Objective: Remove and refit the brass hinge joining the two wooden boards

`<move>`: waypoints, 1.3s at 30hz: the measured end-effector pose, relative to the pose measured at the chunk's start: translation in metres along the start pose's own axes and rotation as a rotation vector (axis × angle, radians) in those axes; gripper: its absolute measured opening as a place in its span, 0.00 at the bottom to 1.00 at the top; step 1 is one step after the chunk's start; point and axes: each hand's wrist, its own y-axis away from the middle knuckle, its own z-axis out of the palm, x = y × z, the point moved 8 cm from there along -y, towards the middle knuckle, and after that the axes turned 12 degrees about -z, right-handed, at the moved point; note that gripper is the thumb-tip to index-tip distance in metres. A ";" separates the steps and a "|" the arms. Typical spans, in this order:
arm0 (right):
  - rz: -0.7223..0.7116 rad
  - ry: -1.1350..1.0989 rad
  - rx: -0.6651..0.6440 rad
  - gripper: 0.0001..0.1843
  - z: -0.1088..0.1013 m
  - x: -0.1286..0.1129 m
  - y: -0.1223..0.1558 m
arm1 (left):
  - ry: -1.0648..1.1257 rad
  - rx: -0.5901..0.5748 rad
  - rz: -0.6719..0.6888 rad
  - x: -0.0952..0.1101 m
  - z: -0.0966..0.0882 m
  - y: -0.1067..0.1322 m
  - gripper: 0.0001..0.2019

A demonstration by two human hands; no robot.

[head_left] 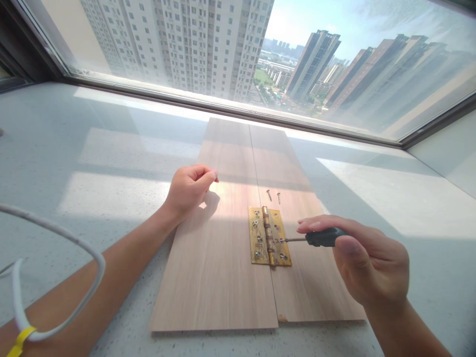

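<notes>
Two pale wood-grain boards, the left board (211, 277) and the right board (316, 292), lie side by side with a brass hinge (269, 237) across their seam. My right hand (375, 263) grips a screwdriver (325, 237) by its dark handle, index finger along it. The driver's tip meets a screw (282, 240) in the hinge's right leaf. Screws sit in the left leaf too, and in the right leaf's lowest hole. My left hand (189, 191) is curled closed over the left board's outer edge; nothing shows between its fingers.
Two loose screws, a left one (268, 195) and a right one (278, 198), lie on the right board above the hinge. A white cable (80, 243) with a yellow tie (23, 339) loops at lower left. Beyond the speckled white sill (111, 198) is a window frame (230, 110).
</notes>
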 end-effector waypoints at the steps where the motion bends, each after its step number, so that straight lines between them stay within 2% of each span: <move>1: -0.013 -0.030 -0.052 0.11 0.003 -0.001 -0.001 | 0.001 -0.001 0.000 0.000 0.000 0.000 0.10; 4: -0.073 -0.042 -0.144 0.10 0.014 -0.010 -0.007 | 0.002 0.001 -0.004 0.000 0.000 0.000 0.10; 6: -0.097 -0.012 -0.152 0.09 0.019 -0.014 -0.011 | 0.006 0.002 -0.008 -0.001 0.000 0.000 0.10; 8: -0.095 0.012 -0.105 0.09 0.020 -0.015 -0.013 | 0.015 -0.001 -0.012 -0.001 0.000 0.000 0.10; 13: -0.011 -0.051 0.115 0.10 0.009 -0.005 -0.007 | 0.020 -0.012 -0.003 -0.002 0.000 -0.001 0.10; 17: 0.039 -0.032 0.078 0.09 0.013 0.001 -0.005 | 0.014 -0.013 -0.005 -0.002 0.000 -0.002 0.11; 22: 0.128 -0.249 0.231 0.15 0.011 0.011 -0.007 | 0.015 -0.020 -0.003 -0.002 0.001 -0.001 0.10; 25: 0.117 -0.265 0.237 0.16 0.014 0.012 -0.007 | 0.016 -0.026 -0.001 -0.002 0.001 -0.001 0.10; 27: 0.033 -0.154 0.214 0.14 0.015 0.003 -0.008 | 0.014 -0.022 -0.006 -0.001 0.001 0.000 0.10; 30: -0.111 0.175 0.163 0.09 0.013 -0.021 -0.012 | 0.009 -0.008 -0.013 0.000 0.000 0.000 0.10; 32: -0.108 0.390 0.087 0.09 0.012 -0.032 -0.017 | 0.013 -0.004 -0.012 0.000 0.000 0.000 0.10; 35: -0.036 0.693 -0.137 0.16 0.014 -0.038 -0.028 | 0.024 -0.017 0.000 0.000 0.001 0.000 0.11; 39: -0.093 1.089 -0.420 0.27 0.013 -0.041 -0.046 | 0.019 -0.015 0.005 -0.001 0.000 -0.001 0.10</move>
